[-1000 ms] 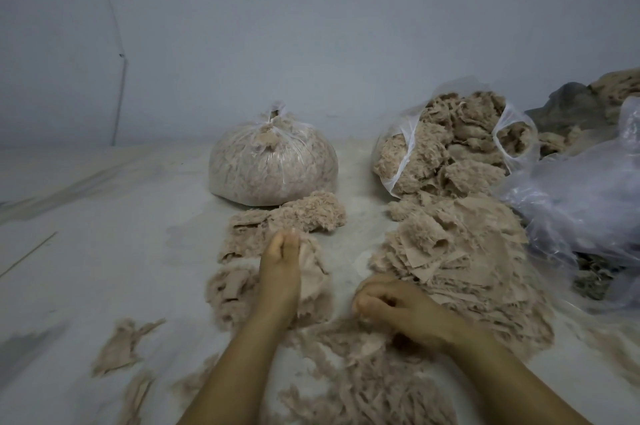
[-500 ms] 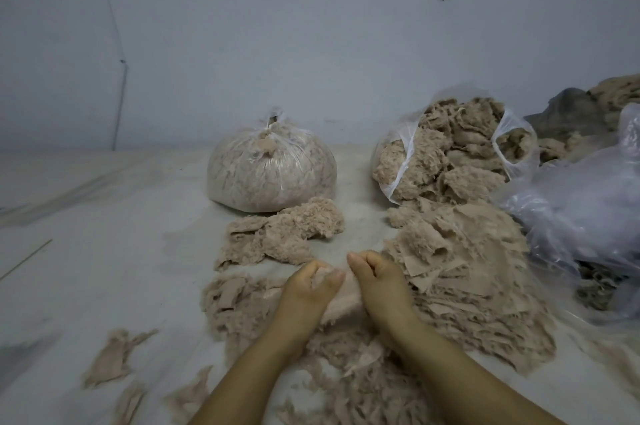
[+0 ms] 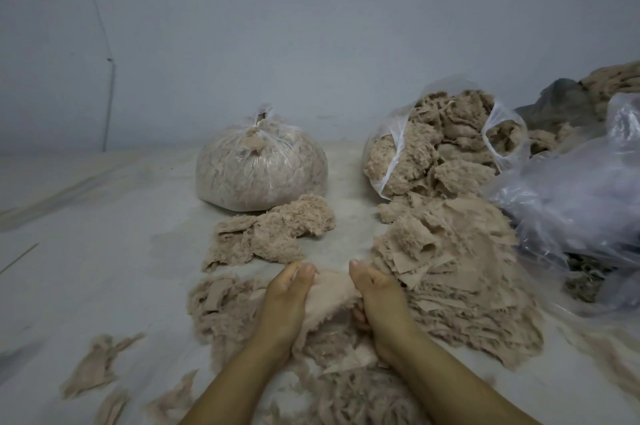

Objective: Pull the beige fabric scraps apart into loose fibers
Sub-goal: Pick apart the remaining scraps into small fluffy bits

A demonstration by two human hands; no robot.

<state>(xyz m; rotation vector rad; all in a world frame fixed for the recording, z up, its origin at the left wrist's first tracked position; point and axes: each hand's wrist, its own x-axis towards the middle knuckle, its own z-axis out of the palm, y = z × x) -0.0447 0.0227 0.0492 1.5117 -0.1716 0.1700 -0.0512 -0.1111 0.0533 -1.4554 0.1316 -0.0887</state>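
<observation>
A beige fabric scrap is stretched between both hands low in the middle of the view. My left hand pinches its left edge and my right hand grips its right edge, the two hands a short gap apart. A large heap of flat beige scraps lies just right of my right hand. Loose pulled fibers spread on the floor under and between my forearms, and another fluffy pile sits left of my left hand.
A tied clear bag of fibers stands at the back centre, with a fluffy clump in front of it. An open bag of scraps sits back right. Crumpled clear plastic fills the right side. Small scraps lie at the lower left.
My left hand came back from the left pile and my right hand rose from the floor; they met on one scrap and have since drawn apart, stretching it.
</observation>
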